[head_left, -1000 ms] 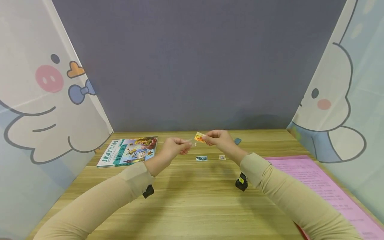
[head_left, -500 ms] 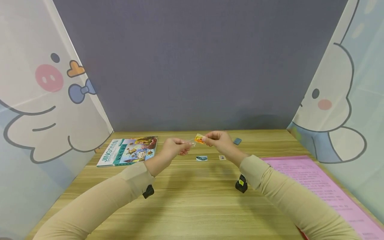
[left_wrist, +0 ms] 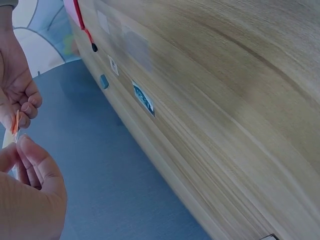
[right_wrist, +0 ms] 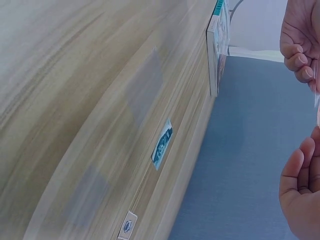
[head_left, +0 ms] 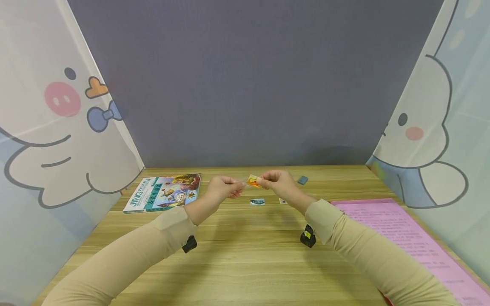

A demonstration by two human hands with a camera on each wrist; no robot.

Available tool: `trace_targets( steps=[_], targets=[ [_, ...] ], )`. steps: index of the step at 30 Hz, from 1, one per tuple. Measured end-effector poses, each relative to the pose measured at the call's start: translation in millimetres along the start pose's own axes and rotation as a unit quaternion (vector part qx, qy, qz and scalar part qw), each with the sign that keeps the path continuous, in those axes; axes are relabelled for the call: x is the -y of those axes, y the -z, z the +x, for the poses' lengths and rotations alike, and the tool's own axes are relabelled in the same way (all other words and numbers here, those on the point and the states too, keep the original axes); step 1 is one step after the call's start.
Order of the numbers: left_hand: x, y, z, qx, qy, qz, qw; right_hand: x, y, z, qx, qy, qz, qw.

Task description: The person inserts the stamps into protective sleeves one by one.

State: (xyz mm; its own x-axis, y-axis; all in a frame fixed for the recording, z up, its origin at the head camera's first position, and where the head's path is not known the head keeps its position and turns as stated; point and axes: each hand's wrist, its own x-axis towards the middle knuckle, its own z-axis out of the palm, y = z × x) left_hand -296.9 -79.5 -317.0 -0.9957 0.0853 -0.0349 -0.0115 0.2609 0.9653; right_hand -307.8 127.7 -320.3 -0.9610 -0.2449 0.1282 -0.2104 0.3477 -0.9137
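My left hand (head_left: 223, 188) pinches a small clear plastic sleeve (head_left: 245, 183) between thumb and fingers, raised over the table. Facing it, my right hand (head_left: 280, 181) pinches a small yellow-orange picture stamp (head_left: 253, 179) by its right side. The stamp's left part overlaps the sleeve in the head view. From the left wrist, the stamp (left_wrist: 17, 120) appears edge-on between both sets of fingertips. Below the hands, a teal picture stamp (head_left: 257, 202) and a smaller pale stamp (right_wrist: 127, 226) lie on the table; my right hand partly covers the pale one in the head view.
Two faint clear squares (right_wrist: 145, 87) lie nearer me on the wooden table (head_left: 237, 263). A picture book (head_left: 164, 193) is at the left. Behind my right hand sits a small blue-grey block (head_left: 303, 180). Pink printed paper (head_left: 405, 238) lies right, under my forearm.
My right hand has brought the yellow-orange stamp slightly left and down, so it now overlaps the clear sleeve. The left hand has stayed nearly still.
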Motion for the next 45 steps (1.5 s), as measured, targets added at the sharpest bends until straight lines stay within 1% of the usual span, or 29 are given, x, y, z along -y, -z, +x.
trace_targets(
  steps=[7,19,24,30,38,45],
  targets=[
    [0.8,0.3,-0.5,-0.005,0.004,0.003,1.0000,0.4,0.0,-1.5,0.014,-0.010,0.004,0.9998],
    [0.5,-0.2,-2.9,-0.004,-0.007,0.013,0.9999,-3.5,2.7,-0.9,0.051,-0.016,-0.008,0.9985],
    [0.8,-1.0,-3.1,-0.004,-0.006,0.010,0.9999,-3.7,2.9,0.1,0.053,-0.024,-0.007,0.9983],
    [1.1,-2.8,-3.7,-0.006,-0.008,0.000,1.0000,-0.7,4.0,-1.6,0.055,-0.027,-0.022,0.9979],
    [-0.4,-3.6,-4.3,0.000,-0.017,0.028,0.9995,1.7,5.4,-1.4,0.069,-0.030,-0.036,0.9965],
    [-1.0,-3.9,-4.3,0.006,-0.022,0.030,0.9993,5.5,7.2,-0.5,0.074,-0.033,-0.049,0.9955]
  ],
)
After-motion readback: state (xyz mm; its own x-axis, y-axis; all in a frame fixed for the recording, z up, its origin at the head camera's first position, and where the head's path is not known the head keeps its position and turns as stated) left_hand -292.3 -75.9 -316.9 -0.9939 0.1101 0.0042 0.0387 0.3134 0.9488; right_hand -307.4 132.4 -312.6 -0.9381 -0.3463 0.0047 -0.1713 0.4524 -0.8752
